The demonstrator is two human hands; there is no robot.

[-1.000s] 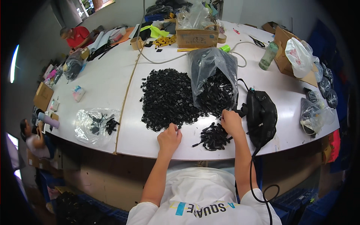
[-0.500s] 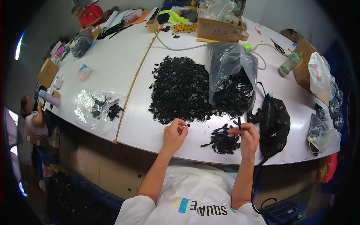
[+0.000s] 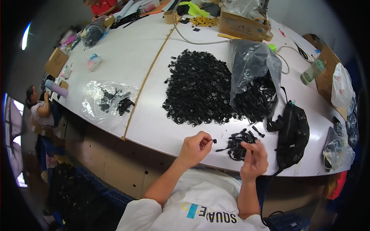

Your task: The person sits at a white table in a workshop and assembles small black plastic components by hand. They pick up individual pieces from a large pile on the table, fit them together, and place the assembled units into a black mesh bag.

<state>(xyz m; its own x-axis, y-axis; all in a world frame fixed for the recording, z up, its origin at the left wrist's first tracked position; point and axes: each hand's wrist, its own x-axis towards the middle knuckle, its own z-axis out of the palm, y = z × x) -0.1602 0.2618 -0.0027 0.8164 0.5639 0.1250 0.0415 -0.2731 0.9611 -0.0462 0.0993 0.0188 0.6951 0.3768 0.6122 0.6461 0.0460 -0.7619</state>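
Note:
My left hand [image 3: 197, 149] pinches a small black plastic piece [image 3: 214, 141] between thumb and fingertips, just above the table's near edge. My right hand [image 3: 254, 158] is over the right side of a small heap of slim black pieces [image 3: 238, 148]. Its thumb and fingers are curved and apart, slightly blurred, with nothing visible between them. One slim black piece [image 3: 258, 131] lies apart, beyond that heap. Farther back spreads a large pile of small black looped pieces [image 3: 198, 88]. Beside it, a clear plastic bag [image 3: 252, 57] lies with slim black pieces spilling from its mouth.
A black mesh pouch [image 3: 293, 134] lies to the right, near a green bottle [image 3: 313, 71]. At left, another clear bag [image 3: 92, 102] holds black pieces. A cardboard box [image 3: 243, 26] and a grey cable [image 3: 192, 40] are farther back. Two other people sit at the left and far left.
The slim black piece held upright in my right hand has left its fingers; that hand has moved down and nearer me. My left hand has shifted right and nearer, still pinching. The view has shifted.

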